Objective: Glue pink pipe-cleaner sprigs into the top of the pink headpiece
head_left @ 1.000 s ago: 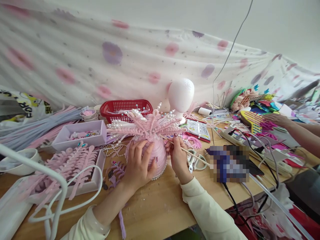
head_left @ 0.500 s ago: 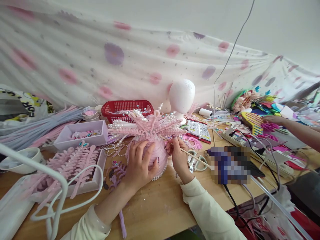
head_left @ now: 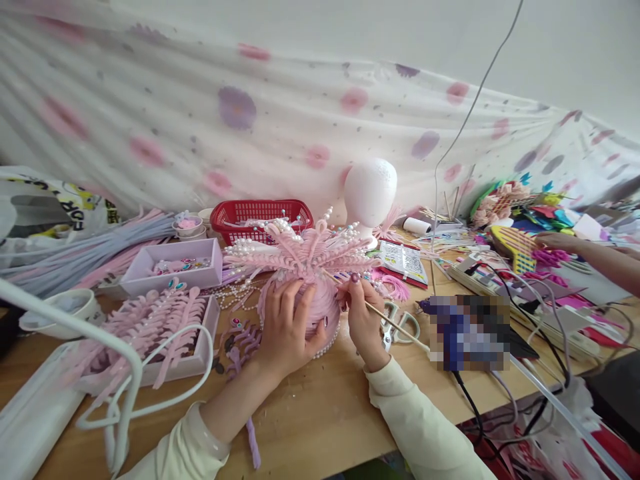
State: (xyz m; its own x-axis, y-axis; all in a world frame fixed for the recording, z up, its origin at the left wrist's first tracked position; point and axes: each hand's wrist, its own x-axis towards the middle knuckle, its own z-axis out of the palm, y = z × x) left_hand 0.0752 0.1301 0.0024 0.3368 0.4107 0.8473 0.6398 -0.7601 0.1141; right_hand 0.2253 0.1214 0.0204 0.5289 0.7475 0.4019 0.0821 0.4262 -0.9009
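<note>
A pink headpiece (head_left: 327, 308) stands before me, with a rounded, yarn-like base, fuzzy leaf shapes fanning out on top and white pearls at the edges. My left hand (head_left: 286, 327) is wrapped over its near left side, fingers curved on the base and thumb lower down. Between the thumb and fingers of my right hand (head_left: 366, 323) is a thin wooden stick (head_left: 395, 326), its tip touching or close to the base under the leaves. Its back end has a pale tip pointing right. White-handled scissors (head_left: 407, 328) lie just beyond my right hand.
Left are a lilac box (head_left: 173, 267) of gems, a tray (head_left: 209, 343) of pink leaf pieces and a white cable (head_left: 200, 381). A red basket (head_left: 261, 212) and white foam head (head_left: 371, 193) stand behind. Power strips (head_left: 530, 307) and another person's arm (head_left: 600, 260) are right.
The whole scene has shifted slightly to the right in view. Both hands keep nearly the same hold on the headpiece and the stick.
</note>
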